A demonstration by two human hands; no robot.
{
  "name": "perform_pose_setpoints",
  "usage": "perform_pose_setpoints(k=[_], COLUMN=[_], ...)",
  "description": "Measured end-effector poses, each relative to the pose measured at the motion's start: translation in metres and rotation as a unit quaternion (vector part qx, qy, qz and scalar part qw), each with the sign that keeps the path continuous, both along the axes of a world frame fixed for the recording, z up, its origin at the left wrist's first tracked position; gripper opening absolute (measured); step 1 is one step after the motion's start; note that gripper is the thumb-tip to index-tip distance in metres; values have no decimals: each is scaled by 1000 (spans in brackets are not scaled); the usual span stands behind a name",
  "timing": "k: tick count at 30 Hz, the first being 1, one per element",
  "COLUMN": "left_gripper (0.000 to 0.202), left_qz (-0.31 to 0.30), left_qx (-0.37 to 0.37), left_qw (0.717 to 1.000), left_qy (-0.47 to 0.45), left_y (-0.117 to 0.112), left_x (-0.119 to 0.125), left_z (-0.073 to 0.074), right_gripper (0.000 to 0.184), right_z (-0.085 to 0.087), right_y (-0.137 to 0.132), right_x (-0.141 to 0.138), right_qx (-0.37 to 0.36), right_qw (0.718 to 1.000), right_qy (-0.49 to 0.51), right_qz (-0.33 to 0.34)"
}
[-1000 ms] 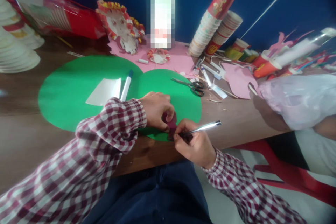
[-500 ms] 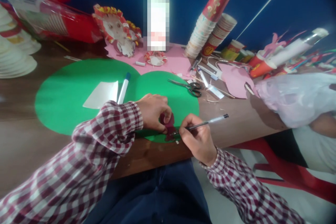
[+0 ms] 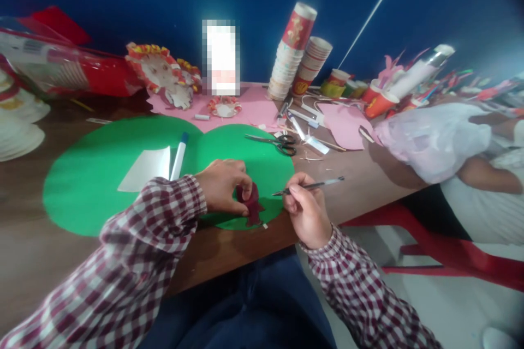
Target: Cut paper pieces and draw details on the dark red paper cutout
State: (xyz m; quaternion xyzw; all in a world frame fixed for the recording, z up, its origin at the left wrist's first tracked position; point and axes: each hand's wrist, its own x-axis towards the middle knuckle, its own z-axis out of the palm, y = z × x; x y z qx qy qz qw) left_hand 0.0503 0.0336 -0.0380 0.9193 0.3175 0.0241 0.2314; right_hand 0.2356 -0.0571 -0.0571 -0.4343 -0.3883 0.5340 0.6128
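Observation:
My left hand [image 3: 227, 186] grips a small dark red paper cutout [image 3: 254, 208] between thumb and fingers, holding it on the green paper [image 3: 213, 144]. Part of the cutout is hidden under my fingers. To the right, my right hand [image 3: 307, 207] is closed around a pen [image 3: 317, 184], its tip pointing left and raised clear of the cutout. A tiny white scrap [image 3: 265, 226] lies by the green paper's near edge. Black-handled scissors [image 3: 282, 144] rest farther back on the green paper. Left of my hands lie a white marker with a blue cap [image 3: 179, 157] and a white sheet [image 3: 146, 170].
Stacked paper cups [image 3: 291, 54] lean at the back against the blue wall. Pink paper [image 3: 254, 103] lies before them, with markers and scraps to its right. A plastic bag [image 3: 434, 139] and another person's arm [image 3: 491, 175] are at the right, above a red chair [image 3: 417, 237].
My right hand has drawn the pen away from the cutout, up and to the right. My left hand still holds the cutout. The camera view has shifted slightly.

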Motion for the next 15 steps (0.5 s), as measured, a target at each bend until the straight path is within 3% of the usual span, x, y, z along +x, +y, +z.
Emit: perform_pose_setpoints(k=[6,15], left_gripper=[26,28], left_qz=[1,-10], left_qx=[-4,-4], left_qw=[1000,1000], left_qy=[1,-12], left_y=[0,0], left_x=[0,-1], left_z=[0,1], right_gripper=[9,19], right_z=[6,6], right_y=[3,5], right_x=[2,4], right_qx=[-13,-20], right_qw=[990,983], right_qy=[138,179], right_qz=[-14,-24])
